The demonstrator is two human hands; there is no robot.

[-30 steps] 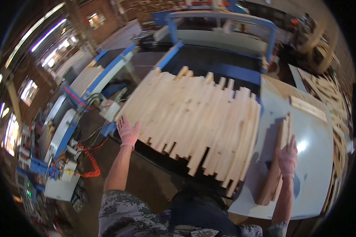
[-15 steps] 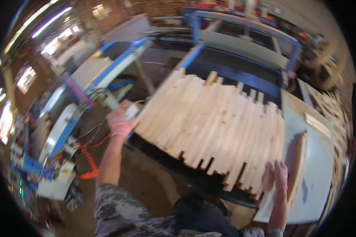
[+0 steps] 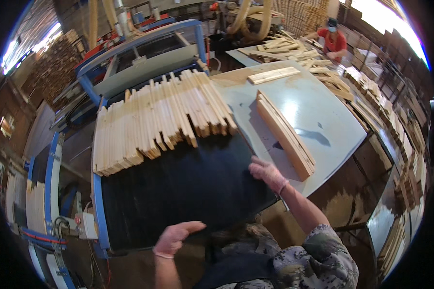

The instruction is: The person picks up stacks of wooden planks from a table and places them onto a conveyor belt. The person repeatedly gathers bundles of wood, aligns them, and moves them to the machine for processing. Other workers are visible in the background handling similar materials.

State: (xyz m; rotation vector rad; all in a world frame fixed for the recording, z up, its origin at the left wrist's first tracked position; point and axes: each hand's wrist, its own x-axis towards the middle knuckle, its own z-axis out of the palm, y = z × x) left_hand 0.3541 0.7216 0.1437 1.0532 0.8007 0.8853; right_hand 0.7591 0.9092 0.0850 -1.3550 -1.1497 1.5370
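Pale wooden strips [image 3: 152, 118] lie side by side in a wide row on a black conveyor belt [image 3: 193, 173], their near ends uneven. Over the near edge of the belt is my left hand [image 3: 172, 239], in a pinkish glove, its fingers stretched to the right with nothing in them. My right hand [image 3: 267, 174], gloved alike, hovers by the belt's right edge, fingers apart and holding nothing visible. Just right of it, a short stack of longer strips [image 3: 287, 137] stands on edge on a grey metal-topped table [image 3: 340, 137].
One flat board [image 3: 273, 75] lies on the table's far part. A blue machine frame [image 3: 137, 36] spans the belt's far end. Loose wood offcuts [image 3: 284, 48] pile up at the back right, near a person in red [image 3: 333, 43]. A control box [image 3: 87, 225] sits at the left.
My view has swung to the right. The row of strips now lies farther up the belt, baring its near part. Both hands have come away from the row's sides.
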